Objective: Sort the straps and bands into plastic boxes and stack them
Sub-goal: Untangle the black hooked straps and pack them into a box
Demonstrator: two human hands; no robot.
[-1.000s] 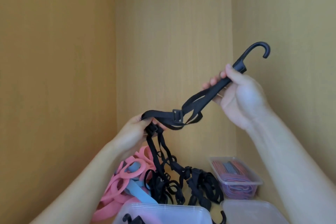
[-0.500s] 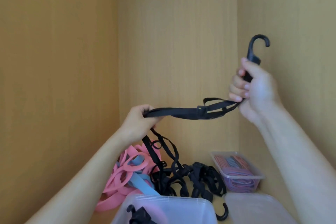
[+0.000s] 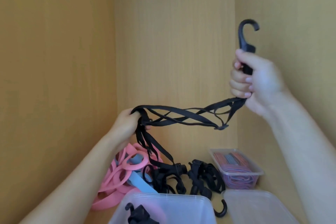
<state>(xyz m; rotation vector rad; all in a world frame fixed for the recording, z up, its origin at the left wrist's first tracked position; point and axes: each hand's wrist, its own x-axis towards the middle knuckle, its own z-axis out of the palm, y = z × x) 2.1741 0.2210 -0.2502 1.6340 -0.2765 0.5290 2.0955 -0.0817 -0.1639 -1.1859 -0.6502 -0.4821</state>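
Figure: I see the right hand (image 3: 260, 85) raised, its fingers curled tight round the stem of a black hook (image 3: 247, 36). The strap (image 3: 181, 116) runs from under that fist down and across to the left hand (image 3: 127, 123), which grips its bunched loops. Below the left hand, loose ends trail into a black heap (image 3: 190, 176) beside pink bands (image 3: 118, 172). Below the right hand stands a small box (image 3: 238, 167) of bands, and below both hands, nearest me, a clear box (image 3: 163, 205).

Strap (image 3: 181, 117) spans from the left hand (image 3: 125, 123) to the raised right hand (image 3: 260, 82), above a pile (image 3: 200, 176). Bands (image 3: 118, 174) lie left of the pile, a back box (image 3: 240, 178) right of it, a front box (image 3: 196, 205) before it.
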